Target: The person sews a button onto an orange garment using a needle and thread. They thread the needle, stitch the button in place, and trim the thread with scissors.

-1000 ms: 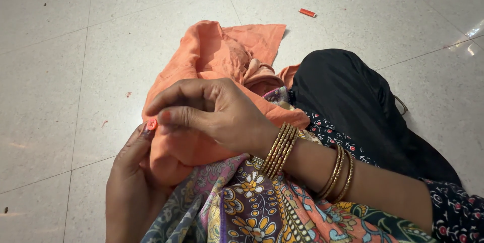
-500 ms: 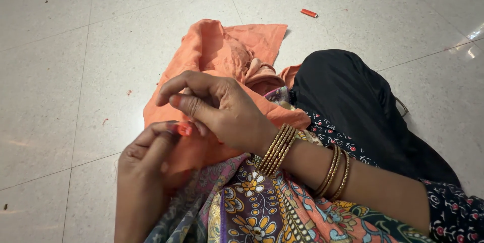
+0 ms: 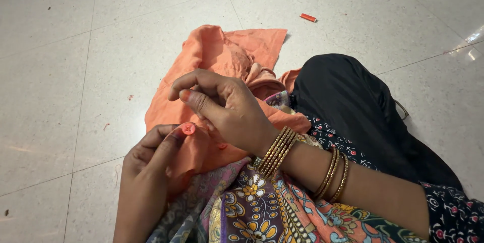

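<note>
The left hand (image 3: 151, 159) pinches a small orange button (image 3: 188, 129) against the orange cloth (image 3: 222, 56) (thumb pressed on it), while the right hand (image 3: 222, 106), fingers curled narrow, hovers just above, touching the cloth, with open tiled floor (image 3: 75, 71) beyond the cloth's left edge.

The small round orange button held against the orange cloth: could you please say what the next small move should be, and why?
Probably draw the right hand up and away to pull the stitch snug. The left hand pins the small round orange button on the orange cloth, while the right hand's pinched fingers hang just above it. No needle or thread is clear enough to confirm.
</note>
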